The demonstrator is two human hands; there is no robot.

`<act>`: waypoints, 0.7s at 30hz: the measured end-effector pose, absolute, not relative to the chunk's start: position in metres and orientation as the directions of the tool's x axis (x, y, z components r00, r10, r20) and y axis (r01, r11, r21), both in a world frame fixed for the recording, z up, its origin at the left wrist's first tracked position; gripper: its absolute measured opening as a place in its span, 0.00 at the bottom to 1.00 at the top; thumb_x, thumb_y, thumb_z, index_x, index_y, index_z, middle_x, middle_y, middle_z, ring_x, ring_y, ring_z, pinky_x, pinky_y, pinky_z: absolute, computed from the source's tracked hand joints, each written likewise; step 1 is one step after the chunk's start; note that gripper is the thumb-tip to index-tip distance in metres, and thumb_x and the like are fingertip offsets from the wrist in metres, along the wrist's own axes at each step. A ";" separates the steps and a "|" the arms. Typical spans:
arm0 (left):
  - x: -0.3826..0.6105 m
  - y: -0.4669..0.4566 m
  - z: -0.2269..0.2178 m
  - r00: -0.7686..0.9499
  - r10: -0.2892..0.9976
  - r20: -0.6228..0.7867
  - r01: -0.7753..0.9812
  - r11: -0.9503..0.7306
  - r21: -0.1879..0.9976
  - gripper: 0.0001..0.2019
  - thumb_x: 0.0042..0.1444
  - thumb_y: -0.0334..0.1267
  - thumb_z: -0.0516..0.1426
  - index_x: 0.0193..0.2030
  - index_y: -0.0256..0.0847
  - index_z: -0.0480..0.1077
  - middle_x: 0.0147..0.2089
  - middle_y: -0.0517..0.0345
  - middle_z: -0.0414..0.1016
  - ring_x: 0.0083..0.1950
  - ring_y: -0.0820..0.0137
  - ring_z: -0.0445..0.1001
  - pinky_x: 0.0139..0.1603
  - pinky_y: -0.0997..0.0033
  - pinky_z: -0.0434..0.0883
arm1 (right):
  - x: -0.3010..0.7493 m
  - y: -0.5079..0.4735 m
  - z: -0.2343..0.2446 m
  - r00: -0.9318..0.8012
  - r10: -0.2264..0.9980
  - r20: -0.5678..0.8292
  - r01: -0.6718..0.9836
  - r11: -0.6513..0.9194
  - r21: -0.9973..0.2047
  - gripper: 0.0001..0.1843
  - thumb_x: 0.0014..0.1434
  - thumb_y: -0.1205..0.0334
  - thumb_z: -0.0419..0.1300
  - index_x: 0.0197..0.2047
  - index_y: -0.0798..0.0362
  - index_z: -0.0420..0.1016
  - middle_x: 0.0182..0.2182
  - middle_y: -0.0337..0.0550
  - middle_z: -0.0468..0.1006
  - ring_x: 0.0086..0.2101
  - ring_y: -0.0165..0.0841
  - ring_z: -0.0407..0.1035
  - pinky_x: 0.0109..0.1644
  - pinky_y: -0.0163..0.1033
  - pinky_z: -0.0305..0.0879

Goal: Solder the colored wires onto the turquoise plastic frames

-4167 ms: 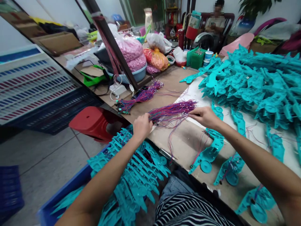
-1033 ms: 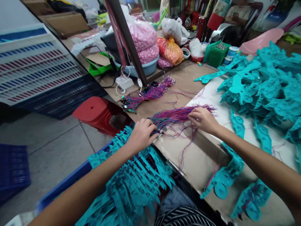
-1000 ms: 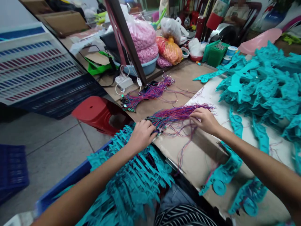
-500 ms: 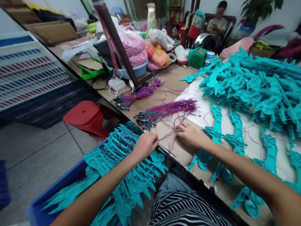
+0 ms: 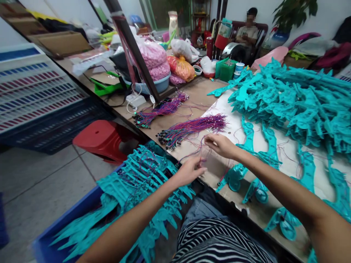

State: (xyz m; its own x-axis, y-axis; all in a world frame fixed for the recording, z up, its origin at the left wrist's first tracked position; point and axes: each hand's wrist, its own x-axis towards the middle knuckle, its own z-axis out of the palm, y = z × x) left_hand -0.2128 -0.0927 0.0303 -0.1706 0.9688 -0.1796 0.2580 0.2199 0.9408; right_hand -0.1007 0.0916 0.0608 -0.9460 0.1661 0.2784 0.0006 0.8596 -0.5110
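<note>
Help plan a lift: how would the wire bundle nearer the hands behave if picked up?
The nearer wire bundle would likely flop, as it looks thin-stranded. It may come apart, since its right end fans out. The dark connectors clustered at its left might snag together.

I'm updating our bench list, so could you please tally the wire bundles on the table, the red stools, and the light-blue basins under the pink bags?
Wire bundles: 2
Red stool: 1
Light-blue basin: 1
Total: 4
</note>
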 end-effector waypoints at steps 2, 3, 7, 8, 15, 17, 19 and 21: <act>-0.219 -0.086 0.042 -0.183 0.954 -0.238 0.114 0.261 0.959 0.20 0.54 0.54 0.60 0.38 0.36 0.73 0.24 0.58 0.72 0.26 0.69 0.72 0.31 0.69 0.70 | -0.106 0.102 0.075 -0.935 0.199 0.293 0.006 0.836 -0.549 0.10 0.67 0.60 0.49 0.39 0.54 0.69 0.29 0.40 0.73 0.28 0.29 0.65 0.35 0.34 0.59; -0.225 -0.083 0.053 -0.207 0.947 -0.245 0.037 0.257 0.966 0.20 0.53 0.55 0.60 0.36 0.37 0.72 0.21 0.61 0.69 0.22 0.72 0.69 0.27 0.71 0.67 | -0.108 0.108 0.082 -0.931 0.215 0.295 0.007 0.818 -0.575 0.11 0.67 0.58 0.49 0.39 0.54 0.69 0.29 0.39 0.73 0.28 0.28 0.65 0.34 0.34 0.59; -0.258 -0.075 0.112 -0.242 0.947 -0.213 -0.182 0.171 0.968 0.19 0.48 0.50 0.67 0.36 0.37 0.70 0.19 0.70 0.59 0.15 0.82 0.52 0.19 0.78 0.56 | -0.111 0.129 0.108 -0.960 0.195 0.202 0.008 0.737 -0.676 0.16 0.61 0.50 0.59 0.41 0.55 0.75 0.29 0.38 0.74 0.28 0.28 0.63 0.33 0.33 0.59; -0.264 -0.071 0.128 -0.234 0.953 -0.193 -0.187 0.150 0.971 0.18 0.48 0.48 0.67 0.36 0.37 0.71 0.18 0.70 0.58 0.15 0.82 0.50 0.18 0.79 0.54 | -0.112 0.133 0.112 -0.972 0.174 0.157 0.025 0.744 -0.667 0.15 0.58 0.51 0.61 0.39 0.55 0.76 0.28 0.38 0.74 0.28 0.28 0.63 0.32 0.33 0.58; -0.276 -0.033 0.190 -0.368 0.930 0.017 0.038 -0.004 0.999 0.09 0.58 0.40 0.61 0.32 0.37 0.71 0.19 0.67 0.55 0.16 0.82 0.51 0.18 0.79 0.50 | -0.128 0.161 0.111 -0.825 0.478 0.303 0.194 0.742 -0.642 0.13 0.58 0.58 0.61 0.24 0.54 0.75 0.22 0.38 0.71 0.27 0.29 0.62 0.34 0.36 0.56; -0.276 -0.026 0.192 -0.364 0.931 0.016 0.069 0.010 0.998 0.09 0.58 0.40 0.61 0.32 0.37 0.71 0.19 0.66 0.55 0.16 0.82 0.51 0.18 0.78 0.49 | -0.131 0.169 0.108 -0.788 0.536 0.303 0.214 0.700 -0.681 0.17 0.58 0.56 0.62 0.21 0.54 0.72 0.19 0.37 0.69 0.25 0.28 0.61 0.33 0.35 0.57; -0.275 -0.021 0.190 -0.363 0.932 0.027 0.083 0.003 0.997 0.10 0.57 0.41 0.61 0.32 0.36 0.71 0.19 0.66 0.55 0.17 0.81 0.51 0.18 0.78 0.49 | -0.134 0.175 0.105 -0.787 0.554 0.273 0.205 0.651 -0.731 0.20 0.62 0.52 0.58 0.22 0.54 0.72 0.19 0.38 0.70 0.24 0.27 0.62 0.32 0.35 0.59; -0.276 -0.017 0.185 -0.357 0.934 0.030 0.092 0.004 0.996 0.11 0.56 0.43 0.62 0.31 0.36 0.71 0.19 0.66 0.55 0.17 0.81 0.51 0.18 0.78 0.48 | -0.137 0.178 0.102 -0.777 0.582 0.240 0.192 0.583 -0.790 0.21 0.62 0.50 0.57 0.23 0.54 0.73 0.19 0.38 0.71 0.24 0.28 0.65 0.32 0.34 0.61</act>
State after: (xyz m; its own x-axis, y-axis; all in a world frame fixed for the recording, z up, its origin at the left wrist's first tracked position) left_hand -0.2760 -0.0172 0.1850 -0.3570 0.9336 0.0296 0.0921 0.0036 0.9957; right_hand -0.1367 0.1780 0.1017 -0.7769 0.5819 0.2405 0.1921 0.5828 -0.7896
